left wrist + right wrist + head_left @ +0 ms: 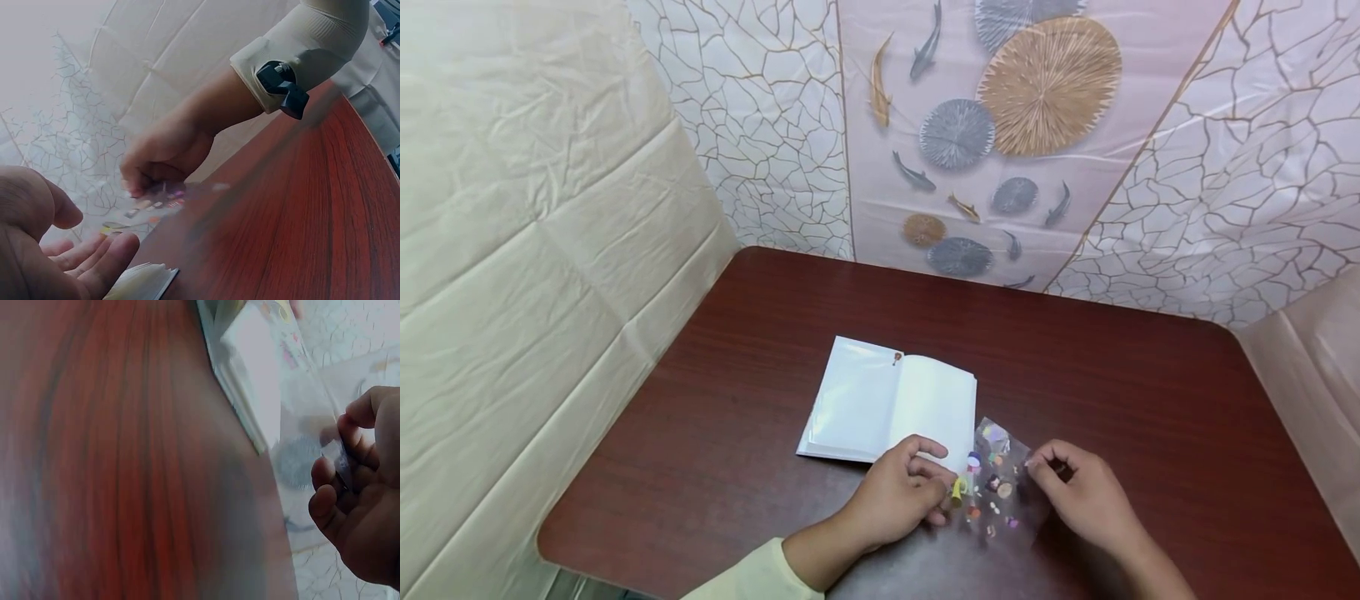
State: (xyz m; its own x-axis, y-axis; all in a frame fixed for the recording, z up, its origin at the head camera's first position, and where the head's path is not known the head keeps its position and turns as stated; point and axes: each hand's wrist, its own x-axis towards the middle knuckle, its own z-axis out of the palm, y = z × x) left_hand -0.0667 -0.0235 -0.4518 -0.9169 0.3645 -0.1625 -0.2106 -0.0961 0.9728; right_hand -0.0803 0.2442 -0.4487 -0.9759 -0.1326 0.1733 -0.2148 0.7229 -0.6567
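Note:
My right hand point(1086, 492) pinches the right edge of a clear sheet of small colourful stickers point(992, 508) between thumb and fingers. In the right wrist view, a corner of the thin film point(337, 459) shows among its fingers. My left hand point(898, 496) is at the sheet's left side, palm turned inward, thumb apart from the loosely bent fingers. A yellow horn-shaped sticker point(957, 492) shows right at its fingertips. Just behind the hands lies an open book point(857, 396) with blank white pages. One tiny reddish-brown sticker point(897, 358) sits near the top of its left page.
The book and hands are over a dark red-brown wooden table point(737, 375) with rounded corners. Behind it hangs a patterned cloth point(925, 192) with fish and round leaf shapes. Plain cream cloth point(550, 250) covers the left side.

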